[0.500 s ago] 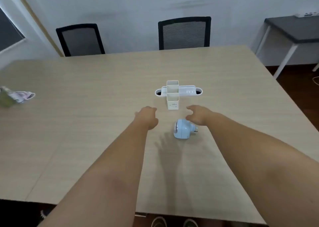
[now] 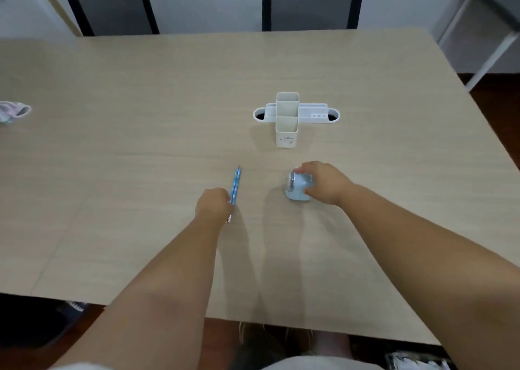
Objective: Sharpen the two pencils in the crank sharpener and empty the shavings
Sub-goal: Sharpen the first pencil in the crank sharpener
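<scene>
On the table (image 2: 140, 172), mid-front: I have the left hand (image 2: 213, 205) closed on 2 pencils (image 2: 235, 182), long axis pointing away from me. The right hand (image 2: 323, 183) is wrapped around the sharpener (image 2: 297, 186), just to their right. Bare surface between; organizer (image 2: 287, 116) stands beyond.

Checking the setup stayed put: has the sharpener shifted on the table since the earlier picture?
No clear shift. The sharpener sits just near-right of the white organiser, as before; the right hand now grips it.
</scene>
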